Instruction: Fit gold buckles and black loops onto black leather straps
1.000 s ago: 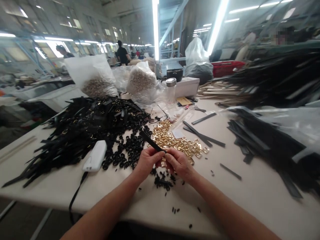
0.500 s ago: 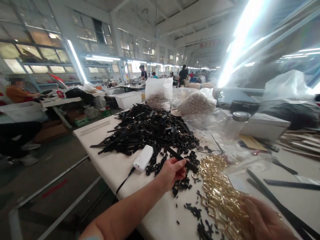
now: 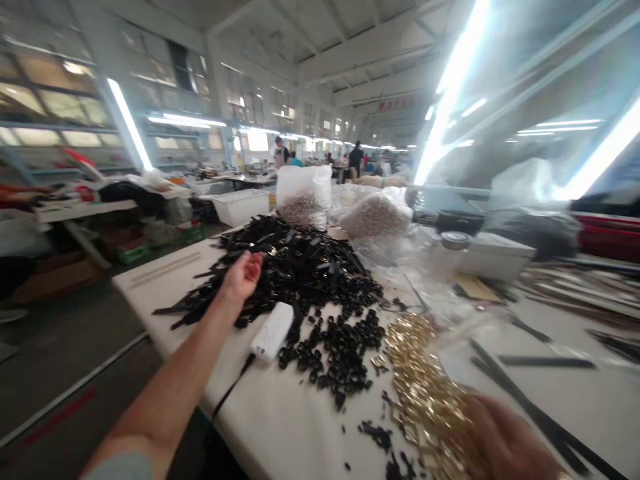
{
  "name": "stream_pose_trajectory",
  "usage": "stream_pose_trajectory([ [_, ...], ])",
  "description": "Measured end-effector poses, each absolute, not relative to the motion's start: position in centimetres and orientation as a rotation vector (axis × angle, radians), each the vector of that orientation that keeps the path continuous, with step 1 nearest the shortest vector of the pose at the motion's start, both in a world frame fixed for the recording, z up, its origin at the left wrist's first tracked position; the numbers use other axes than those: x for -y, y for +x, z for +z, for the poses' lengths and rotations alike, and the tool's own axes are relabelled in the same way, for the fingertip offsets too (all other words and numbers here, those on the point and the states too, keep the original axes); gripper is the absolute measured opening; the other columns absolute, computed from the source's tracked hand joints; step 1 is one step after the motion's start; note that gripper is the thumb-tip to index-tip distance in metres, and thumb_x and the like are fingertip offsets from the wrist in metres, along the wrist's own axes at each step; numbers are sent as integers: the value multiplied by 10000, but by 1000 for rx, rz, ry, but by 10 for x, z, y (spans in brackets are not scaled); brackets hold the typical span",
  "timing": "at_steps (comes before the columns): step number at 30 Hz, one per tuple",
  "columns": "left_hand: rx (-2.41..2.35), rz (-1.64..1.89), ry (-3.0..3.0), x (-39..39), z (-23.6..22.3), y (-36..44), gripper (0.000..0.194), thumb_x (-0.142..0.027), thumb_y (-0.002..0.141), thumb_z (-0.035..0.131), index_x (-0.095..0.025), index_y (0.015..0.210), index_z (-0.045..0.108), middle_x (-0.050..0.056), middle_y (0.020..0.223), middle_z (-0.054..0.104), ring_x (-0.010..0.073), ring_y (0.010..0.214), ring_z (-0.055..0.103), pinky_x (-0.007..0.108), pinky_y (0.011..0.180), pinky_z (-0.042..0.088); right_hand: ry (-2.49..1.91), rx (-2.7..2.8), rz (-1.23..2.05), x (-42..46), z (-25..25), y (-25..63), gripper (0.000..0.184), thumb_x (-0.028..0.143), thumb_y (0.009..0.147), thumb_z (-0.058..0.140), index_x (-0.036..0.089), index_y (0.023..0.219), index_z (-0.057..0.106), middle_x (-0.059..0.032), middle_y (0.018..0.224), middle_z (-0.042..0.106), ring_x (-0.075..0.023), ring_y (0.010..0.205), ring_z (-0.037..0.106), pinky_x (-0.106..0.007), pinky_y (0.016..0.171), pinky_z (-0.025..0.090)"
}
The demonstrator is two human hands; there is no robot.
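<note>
Out over the heap of black straps (image 3: 305,260), my left hand (image 3: 244,275) has its fingers curled in. Whatever lies in those fingers, if anything, does not show against the dark pile. Some straps in the heap carry small gold-coloured metal pieces. At the lower right, my right hand (image 3: 505,437) rests against the pile of gold-coloured metal buckles (image 3: 425,380). Blur and the hand's own back hide its fingertips. Small black loops (image 3: 340,353) lie between the two piles, and tiny black pieces (image 3: 377,435) are scattered nearer me.
A white box with a black cable (image 3: 273,331) sits left of the loops. Behind are filled clear bags (image 3: 375,212), a lidded jar (image 3: 454,250) and a white box (image 3: 503,255). Long black strips (image 3: 547,362) lie at right. People and other tables stand farther back.
My left hand has moved left and away from me, from above the black loops to the strap heap. The black strap it held no longer shows clearly. My right hand stays by the buckles.
</note>
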State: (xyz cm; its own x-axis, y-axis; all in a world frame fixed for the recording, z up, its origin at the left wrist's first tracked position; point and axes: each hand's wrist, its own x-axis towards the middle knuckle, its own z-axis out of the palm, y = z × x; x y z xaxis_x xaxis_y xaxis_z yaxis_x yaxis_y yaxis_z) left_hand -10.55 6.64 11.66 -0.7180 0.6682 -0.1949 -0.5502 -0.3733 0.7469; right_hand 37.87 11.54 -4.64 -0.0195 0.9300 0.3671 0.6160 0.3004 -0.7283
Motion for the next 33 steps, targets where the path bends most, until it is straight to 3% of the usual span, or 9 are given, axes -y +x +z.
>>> stream_pose_trajectory([
  [3, -1055, 2141, 168, -76, 127, -98, 275, -206, 991, 391, -114, 764, 517, -18, 650, 651, 45, 589, 621, 104, 515, 515, -1440, 1741, 337, -110, -24, 387, 350, 471, 859, 469, 194, 962, 657, -98, 931, 716, -248, 822, 667, -362, 767, 527],
  [6, -1023, 2063, 227, -84, 105, -66, 293, -156, 992, 343, -89, 804, 558, -37, 723, 694, 77, 692, 658, 128, 561, 508, -1675, 1717, 80, -118, -18, 405, 353, 361, 897, 406, 148, 1089, 611, -124, 1061, 683, -237, 968, 634, -351, 860, 473],
  [11, -1013, 1673, 401, -78, 48, 36, 193, -86, 874, 524, -157, 988, 663, 44, 874, 745, 114, 692, 702, 163, 546, 563, -1992, 1697, -37, -124, -27, 427, 366, 251, 862, 501, 114, 1191, 586, -162, 1231, 619, -264, 1124, 553, -392, 985, 347],
  [13, -958, 1508, 478, -72, 30, 78, 292, -101, 815, 614, -177, 1094, 653, 68, 972, 736, 128, 729, 710, 179, 565, 568, -2020, 1713, -33, -122, -29, 429, 304, 229, 859, 518, 143, 1130, 627, -135, 1195, 643, -254, 1099, 557, -388, 991, 314],
  [17, -930, 1342, 665, -61, 6, 131, 441, -230, 730, 766, -188, 1149, 634, 72, 966, 729, 128, 695, 690, 182, 552, 535, -2024, 1743, -26, -120, -26, 429, 181, 217, 846, 548, 172, 955, 685, -91, 1007, 692, -235, 988, 575, -377, 975, 284],
  [25, -1071, 1210, 859, -51, -6, 138, 414, -369, 687, 791, -155, 1026, 691, 81, 888, 729, 146, 682, 666, 220, 578, 515, -1967, 1618, 101, -121, -20, 429, 80, 137, 751, 556, 148, 744, 635, -131, 887, 653, -264, 918, 571, -394, 873, 344],
  [30, -1138, 1270, 993, -56, -3, 131, 533, -412, 728, 754, -173, 1178, 596, 69, 910, 715, 153, 691, 670, 222, 558, 511, -1757, 1538, 308, -117, -6, 418, 154, 318, 840, 514, 180, 806, 571, -73, 810, 655, -210, 779, 602, -343, 759, 443],
  [33, -1203, 1307, 969, -60, 2, 127, 674, -477, 738, 727, -175, 1294, 494, 89, 989, 701, 167, 723, 686, 223, 548, 513, -1503, 1506, 683, -107, 2, 400, 224, 412, 850, 510, 190, 825, 528, -38, 759, 668, -171, 699, 628, -302, 689, 497],
])
